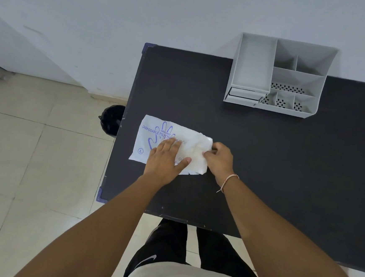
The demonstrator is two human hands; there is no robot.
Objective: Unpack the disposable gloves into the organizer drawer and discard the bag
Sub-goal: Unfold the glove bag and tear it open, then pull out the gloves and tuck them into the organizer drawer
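Note:
A white plastic bag of disposable gloves [153,140] with blue print lies flat on the black table [263,155], near its left edge. My left hand [166,161] presses flat on the middle of the bag, fingers spread. At the bag's right end my right hand [219,158] pinches the crumpled plastic between thumb and fingers. The grey organizer [278,76] stands at the table's far edge by the wall, with a shut drawer [244,93] low on its left side.
A black waste bin [112,119] stands on the tiled floor just left of the table. The white wall runs behind the organizer. My legs are at the table's near edge.

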